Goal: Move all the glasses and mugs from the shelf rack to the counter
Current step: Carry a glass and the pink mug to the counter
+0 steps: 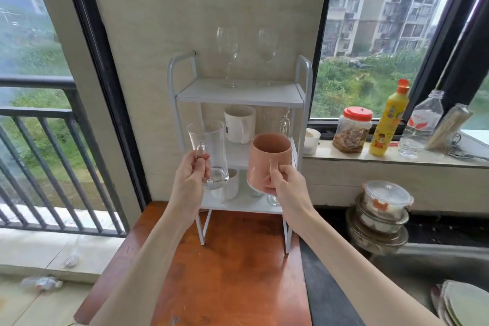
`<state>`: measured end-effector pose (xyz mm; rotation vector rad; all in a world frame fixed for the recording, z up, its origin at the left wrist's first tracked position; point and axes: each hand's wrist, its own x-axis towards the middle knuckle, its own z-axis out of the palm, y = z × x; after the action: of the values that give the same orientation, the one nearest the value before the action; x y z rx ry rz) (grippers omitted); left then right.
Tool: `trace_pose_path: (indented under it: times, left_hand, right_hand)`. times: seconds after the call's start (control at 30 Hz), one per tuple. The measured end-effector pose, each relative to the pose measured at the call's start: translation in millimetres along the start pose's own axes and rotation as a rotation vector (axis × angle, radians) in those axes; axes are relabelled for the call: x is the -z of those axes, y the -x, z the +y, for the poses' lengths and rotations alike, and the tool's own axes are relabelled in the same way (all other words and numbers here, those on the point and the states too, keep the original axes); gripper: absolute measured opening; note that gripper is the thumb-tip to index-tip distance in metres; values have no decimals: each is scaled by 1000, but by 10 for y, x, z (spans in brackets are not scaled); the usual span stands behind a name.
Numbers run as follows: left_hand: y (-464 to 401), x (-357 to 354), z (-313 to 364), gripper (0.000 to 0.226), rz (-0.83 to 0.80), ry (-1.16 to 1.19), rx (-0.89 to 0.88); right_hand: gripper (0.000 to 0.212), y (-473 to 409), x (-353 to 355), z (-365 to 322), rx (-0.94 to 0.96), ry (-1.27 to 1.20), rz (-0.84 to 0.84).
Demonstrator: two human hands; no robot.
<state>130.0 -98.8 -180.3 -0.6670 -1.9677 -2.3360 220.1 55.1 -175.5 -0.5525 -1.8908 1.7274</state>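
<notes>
Bare wooden counter [232, 272] up front, nothing set down on it yet, and both arms reach over it. Left hand [191, 174] is clenched on the handle of a clear glass mug [209, 151], held upright in the air before the rack; thin, slick and breakable, so the handle looks the safest hold. Right hand [284, 180] grips the handle of a pink mug [270, 160], tilted mouth toward us; probably heavier and sturdier. Behind them the white shelf rack [239, 95] holds a white mug [239, 123] mid-shelf and two wine glasses [229, 55] on top: top-heavy, best taken by the stem.
</notes>
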Motion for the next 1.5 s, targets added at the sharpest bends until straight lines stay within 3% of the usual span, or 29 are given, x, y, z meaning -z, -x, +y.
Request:
trace_pose_path:
  times: [0.2,0.5,0.77,1.07,1.2,1.5]
  left_hand:
    - [732,39,140,25,-63,255,95]
    - [1750,-509,111,28,-298,197,246]
    - [2781,-1754,354,49,-615,229,271]
    - [4626,-3506,634,36,-912,337,382]
    - [5446,-4227,756,44,-1082,379,434]
    - [7008,-5707,1026,36,-1396,401,496]
  right_hand:
    - [28,912,329,73,16,9,97]
    - [30,2209,1316,191,-55,-26,307]
    - [33,3253,2749,110,-54,-75,626]
    - [29,4998,4634,109,-108,61,977]
    - [28,5865,5380,94,-143,161,1119]
    - [29,7272,6638,216,-191,97,1497]
